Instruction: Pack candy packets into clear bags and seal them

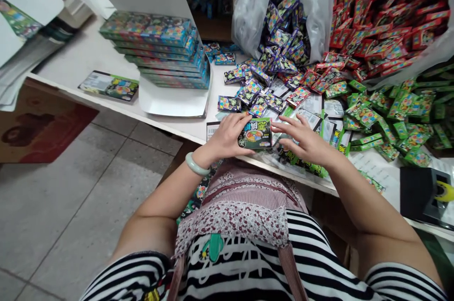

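Black-and-white striped shirt (312,253) on me comes nearest; beyond, at the white tabletop (90,50)'s near edge, the flat black-and-green printed card box (258,133) looks light, stiff, perhaps slick — best held by its long edges. My left hand (229,135) grips its left end; my right hand (301,139) spreads loosely by the other — contact unclear.

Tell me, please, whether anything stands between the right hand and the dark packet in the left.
Nothing visible does: the right hand is beside the dark packet, touching or nearly so, and the left hand holds its opposite end.
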The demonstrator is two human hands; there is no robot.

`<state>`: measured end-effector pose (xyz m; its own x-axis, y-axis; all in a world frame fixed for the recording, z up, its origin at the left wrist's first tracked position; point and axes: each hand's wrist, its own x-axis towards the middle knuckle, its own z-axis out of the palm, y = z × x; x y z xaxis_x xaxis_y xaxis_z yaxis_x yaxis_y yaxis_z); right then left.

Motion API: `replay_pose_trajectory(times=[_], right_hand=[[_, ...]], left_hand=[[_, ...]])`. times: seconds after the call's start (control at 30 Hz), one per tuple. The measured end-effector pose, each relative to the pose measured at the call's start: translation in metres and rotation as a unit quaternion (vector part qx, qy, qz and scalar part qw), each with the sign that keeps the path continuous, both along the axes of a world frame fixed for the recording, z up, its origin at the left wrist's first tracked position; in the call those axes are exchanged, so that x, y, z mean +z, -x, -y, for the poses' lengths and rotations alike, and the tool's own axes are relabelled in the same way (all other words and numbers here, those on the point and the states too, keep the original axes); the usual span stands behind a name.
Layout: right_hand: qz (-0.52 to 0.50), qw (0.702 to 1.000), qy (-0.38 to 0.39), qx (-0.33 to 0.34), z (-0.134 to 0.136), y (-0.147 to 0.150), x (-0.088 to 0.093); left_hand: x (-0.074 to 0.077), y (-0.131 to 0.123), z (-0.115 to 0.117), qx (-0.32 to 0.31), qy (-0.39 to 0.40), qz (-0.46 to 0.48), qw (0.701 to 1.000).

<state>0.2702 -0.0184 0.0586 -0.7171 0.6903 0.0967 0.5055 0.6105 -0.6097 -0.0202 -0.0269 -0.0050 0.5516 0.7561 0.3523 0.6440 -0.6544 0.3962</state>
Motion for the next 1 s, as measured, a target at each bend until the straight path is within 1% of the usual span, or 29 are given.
replay_pose_trajectory(times=[0.07, 0.13, 0.23, 0.33, 0.4, 0.53, 0.6, 0.63, 0.7, 0.77, 0.83, 0.87, 0.93, 1.0], right_hand=[[-0.030, 0.999, 0.003, -0.032, -0.004, 0.005, -0.002], [-0.082, 0.993, 0.011, -0.087, -0.003, 0.011, -0.007], [-0.129, 0.980, 0.052, -0.143, 0.003, 0.021, -0.017], [-0.188, 0.959, 0.107, -0.184, 0.009, 0.029, -0.028], [-0.218, 0.944, 0.125, -0.214, 0.011, 0.033, -0.034], [-0.214, 0.938, 0.167, -0.216, 0.015, 0.038, -0.043], [-0.234, 0.931, 0.172, -0.223, 0.014, 0.036, -0.043], [-0.235, 0.931, 0.165, -0.223, 0.010, 0.034, -0.042], [-0.195, 0.948, 0.124, -0.218, -0.006, 0.028, -0.039], [-0.105, 0.966, 0.041, -0.231, -0.032, 0.023, -0.036], [0.010, 0.962, -0.056, -0.266, -0.063, 0.020, -0.036], [0.069, 0.956, -0.081, -0.273, -0.078, 0.021, -0.036], [0.160, 0.949, -0.101, -0.252, -0.101, 0.027, -0.040], [0.205, 0.945, -0.095, -0.236, -0.112, 0.035, -0.044]], left_hand=[[-0.001, 0.002, 0.001, 0.005, -0.010, -0.003, 1.000], [-0.002, 0.003, 0.003, 0.011, -0.018, -0.006, 1.000], [-0.003, 0.003, 0.005, 0.018, -0.031, -0.016, 0.999], [-0.004, 0.004, 0.005, 0.027, -0.029, -0.021, 0.999], [-0.004, 0.004, 0.006, 0.030, -0.022, -0.026, 0.999], [-0.005, 0.001, 0.009, 0.015, -0.021, -0.033, 0.999], [-0.005, 0.001, 0.010, 0.014, -0.017, -0.030, 0.999], [-0.005, 0.001, 0.009, 0.017, -0.012, -0.027, 0.999], [-0.003, 0.004, 0.008, 0.022, 0.000, -0.022, 1.000], [-0.001, 0.008, 0.007, 0.030, 0.003, -0.016, 0.999], [0.001, 0.013, 0.006, 0.047, -0.006, -0.012, 0.999], [0.002, 0.015, 0.006, 0.055, -0.014, -0.011, 0.998], [0.002, 0.019, 0.008, 0.062, -0.026, -0.011, 0.998], [0.001, 0.022, 0.010, 0.063, -0.029, -0.012, 0.998]])
